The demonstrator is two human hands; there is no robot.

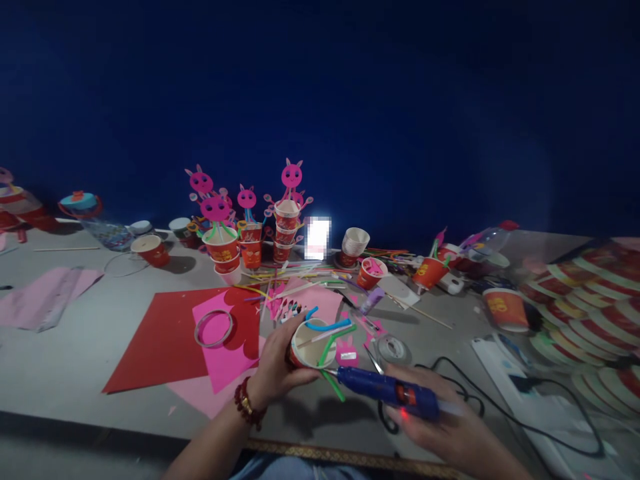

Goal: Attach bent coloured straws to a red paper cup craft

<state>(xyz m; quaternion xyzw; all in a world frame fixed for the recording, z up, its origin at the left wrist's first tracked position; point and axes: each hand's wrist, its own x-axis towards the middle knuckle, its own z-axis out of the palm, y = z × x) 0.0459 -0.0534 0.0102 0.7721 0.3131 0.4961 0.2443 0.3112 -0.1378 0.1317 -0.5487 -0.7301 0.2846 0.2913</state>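
My left hand (277,363) is closed around a paper cup (311,352), tilted so that its mouth shows. A blue pipe cleaner (327,325) and a green pipe cleaner (331,347) stick out at the cup's rim. In my right hand (440,417) is a blue hot glue gun (385,388), with a red light glowing on its body. The gun's nozzle meets the cup's rim beside the green pipe cleaner, though I cannot tell whether it touches. Just above the gun lie scissors (374,360), partly hidden, and a roll of tape (391,349).
Red card (150,340) and pink paper carry a tape ring (197,328) on the left. Decorated cups with pink faces (291,176) stand at the back. Stacked cups (595,313) rise on the right, near a power strip (505,373) and a black cord (520,420).
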